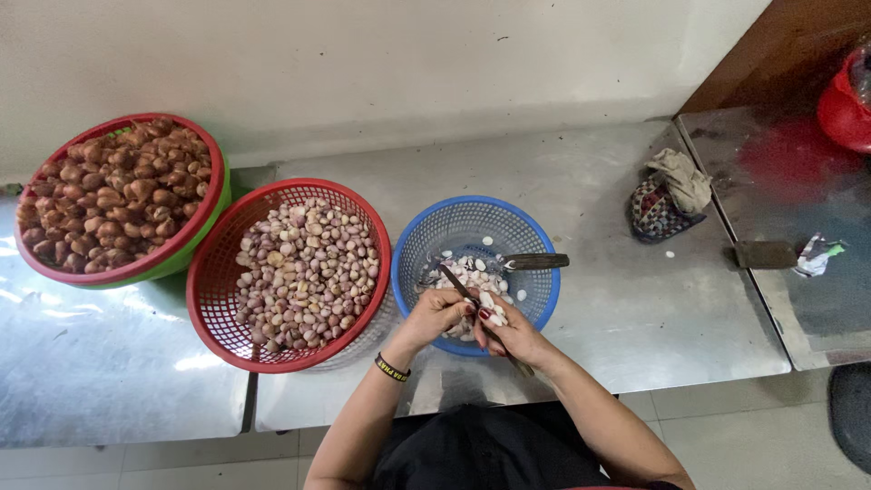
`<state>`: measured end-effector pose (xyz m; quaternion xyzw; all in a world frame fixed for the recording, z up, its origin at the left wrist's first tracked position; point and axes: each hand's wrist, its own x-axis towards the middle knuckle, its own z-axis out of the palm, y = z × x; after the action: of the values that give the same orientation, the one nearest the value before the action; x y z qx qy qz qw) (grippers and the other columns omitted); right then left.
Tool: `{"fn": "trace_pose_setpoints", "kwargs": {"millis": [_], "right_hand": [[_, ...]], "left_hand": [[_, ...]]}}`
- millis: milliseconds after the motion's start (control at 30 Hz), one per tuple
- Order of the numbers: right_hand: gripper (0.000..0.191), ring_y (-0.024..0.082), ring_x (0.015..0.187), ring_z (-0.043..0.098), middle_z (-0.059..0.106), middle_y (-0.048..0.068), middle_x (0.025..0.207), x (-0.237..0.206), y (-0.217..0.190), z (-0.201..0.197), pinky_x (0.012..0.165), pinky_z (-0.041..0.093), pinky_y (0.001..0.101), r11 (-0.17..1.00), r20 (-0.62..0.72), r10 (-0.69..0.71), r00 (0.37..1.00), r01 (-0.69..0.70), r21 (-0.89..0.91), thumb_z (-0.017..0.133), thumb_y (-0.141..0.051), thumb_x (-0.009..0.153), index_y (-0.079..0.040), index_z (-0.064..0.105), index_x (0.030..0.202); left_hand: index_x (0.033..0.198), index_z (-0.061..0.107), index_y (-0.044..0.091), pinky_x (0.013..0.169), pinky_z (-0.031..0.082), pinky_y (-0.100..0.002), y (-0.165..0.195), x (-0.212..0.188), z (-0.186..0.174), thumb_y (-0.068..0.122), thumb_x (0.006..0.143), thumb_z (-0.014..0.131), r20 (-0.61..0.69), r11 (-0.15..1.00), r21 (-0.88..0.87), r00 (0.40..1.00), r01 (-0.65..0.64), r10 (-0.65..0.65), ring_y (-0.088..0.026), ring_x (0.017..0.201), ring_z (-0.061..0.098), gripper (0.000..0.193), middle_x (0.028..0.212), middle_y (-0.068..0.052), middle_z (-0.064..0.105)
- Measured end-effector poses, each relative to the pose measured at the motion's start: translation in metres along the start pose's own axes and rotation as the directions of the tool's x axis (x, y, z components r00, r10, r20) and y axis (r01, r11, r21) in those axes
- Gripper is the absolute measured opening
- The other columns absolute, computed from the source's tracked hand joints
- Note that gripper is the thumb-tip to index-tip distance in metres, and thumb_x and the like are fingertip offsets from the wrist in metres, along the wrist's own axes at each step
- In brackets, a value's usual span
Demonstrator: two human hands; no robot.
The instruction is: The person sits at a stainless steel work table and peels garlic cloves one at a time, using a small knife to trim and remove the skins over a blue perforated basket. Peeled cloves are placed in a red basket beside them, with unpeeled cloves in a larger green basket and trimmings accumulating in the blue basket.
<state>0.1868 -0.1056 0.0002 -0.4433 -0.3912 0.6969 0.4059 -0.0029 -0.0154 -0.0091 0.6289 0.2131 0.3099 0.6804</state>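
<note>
At the bench's front edge, the left hand (438, 311) pinches a shallot (494, 319) while the right hand (510, 331) grips a knife (458, 286) over the blue basket (454, 227)

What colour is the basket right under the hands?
Blue. The blue basket sits under both hands in the head view, holding pale peeled pieces.

Bare forearms; black-and-yellow band on left wrist (392, 367); dark red polished nails (484, 314); black garment (485, 449) below.

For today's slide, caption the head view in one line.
Two hands peel shallots with a knife over a blue basket.
</note>
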Motion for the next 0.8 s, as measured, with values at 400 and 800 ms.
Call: {"fn": "trace_pose_setpoints", "kwargs": {"millis": [400, 800], "right_hand": [[0.038, 0.014, 0.049, 0.058, 0.071, 0.014, 0.080, 0.000, 0.000, 0.003, 0.041, 0.044, 0.0271, 0.997, -0.056, -0.044, 0.997, 0.047, 0.054, 0.041, -0.031, 0.107, -0.001, 0.051, 0.130], [0.043, 0.012, 0.045, 0.052, 0.070, 0.017, 0.083, -0.017, -0.005, -0.011, 0.044, 0.046, 0.0264, 0.998, 0.080, -0.061, 0.995, 0.061, 0.009, 0.038, -0.026, 0.108, -0.007, 0.039, 0.147]], "left_hand": [[0.090, 0.073, 0.000, 0.046, 0.037, -0.022, 0.003, 0.002, 0.003, 0.018, 0.101, 0.066, -0.010, 0.968, -0.136, 0.977, 0.212, -0.215, -0.004, 0.053, 0.050, 0.022, 0.066, -0.002, 0.068], [0.100, 0.077, 0.000, 0.055, 0.044, -0.020, 0.008, 0.006, -0.008, 0.007, 0.098, 0.067, 0.096, 0.992, 0.047, 0.988, 0.118, -0.122, -0.001, 0.066, 0.055, 0.013, 0.079, 0.003, 0.069]]}}
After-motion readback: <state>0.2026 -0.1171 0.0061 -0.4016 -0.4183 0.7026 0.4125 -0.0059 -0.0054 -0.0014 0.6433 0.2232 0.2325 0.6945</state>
